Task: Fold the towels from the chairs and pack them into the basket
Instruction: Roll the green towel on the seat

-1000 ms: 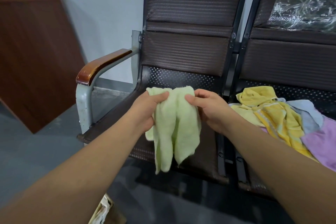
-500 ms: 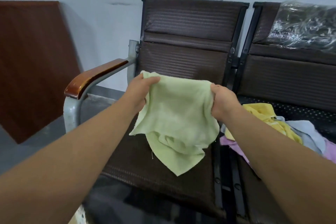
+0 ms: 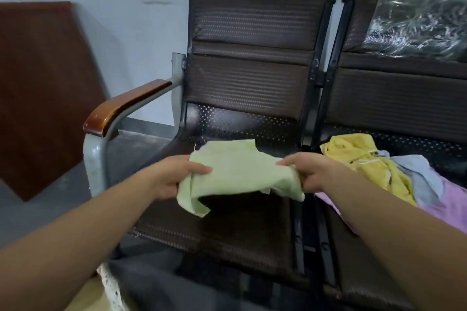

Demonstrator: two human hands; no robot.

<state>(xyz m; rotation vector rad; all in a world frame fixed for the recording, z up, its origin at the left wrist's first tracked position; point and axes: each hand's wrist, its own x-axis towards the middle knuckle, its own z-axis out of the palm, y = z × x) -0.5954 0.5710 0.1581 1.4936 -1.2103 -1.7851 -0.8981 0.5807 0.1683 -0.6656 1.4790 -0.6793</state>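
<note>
A light green towel point(image 3: 237, 171) is stretched flat just above the seat of the left brown chair point(image 3: 242, 230). My left hand point(image 3: 174, 179) grips its left edge and my right hand point(image 3: 307, 174) grips its right edge. The towel's far edge flips up a little, and a corner hangs down at the near left. On the right chair point(image 3: 394, 98) lies a heap of towels: a yellow one point(image 3: 364, 159), a pale blue one point(image 3: 419, 174) and a pink one point(image 3: 444, 199). A white perforated basket rim point(image 3: 111, 285) shows at the bottom left; its inside is hidden.
The left chair has a wooden armrest point(image 3: 126, 106) on a grey metal frame. A brown wooden board point(image 3: 43, 93) leans against the wall at the left. Crinkled clear plastic point(image 3: 417, 28) covers the right chair's backrest. The floor is grey.
The towel went from hanging bunched between my hands to being spread wide, then lowered from chest height down towards the left chair's seat. My hands moved apart and down.
</note>
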